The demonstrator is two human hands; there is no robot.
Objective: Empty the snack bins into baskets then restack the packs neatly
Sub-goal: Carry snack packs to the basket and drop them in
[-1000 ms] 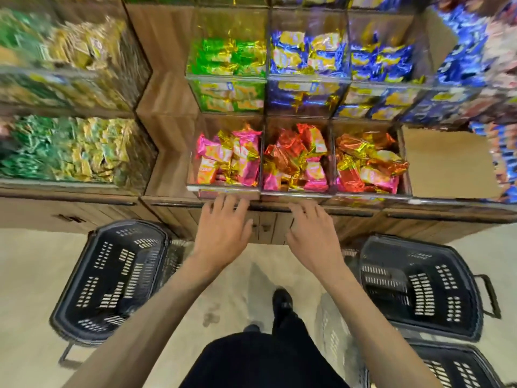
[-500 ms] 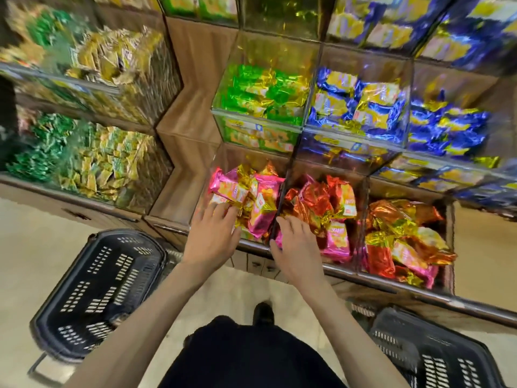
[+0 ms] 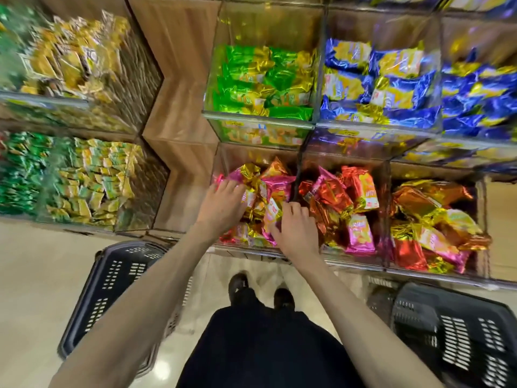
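Both hands have gone from the front edge down into the lowest left bin, and the view has swung in closer over it. That clear bin holds the pink and gold packs, heaped loosely and not stacked. Left hand lies on the left side of the heap, fingers reaching forward over a pink pack; motion blur hides whether they close on anything, so I cannot tell its grip. Right hand is on the right side of the same heap, just beside the dark divider, with fingers curled and the thumb pressed against a pink pack, so it grips packs there. The two hands are apart, with packs between them.

Next bin to the right holds red and pink packs, and the one beyond it orange and gold packs. On the tier above sit green packs and, to their right, blue and yellow packs. A wooden shelf panel separates these from larger bins of small green and yellow packs on the left.

On the pale floor a dark left basket stands below the left forearm, and a dark right basket stands at lower right, under the bins. Nothing can be seen inside either basket. Dark shoes show between the forearms
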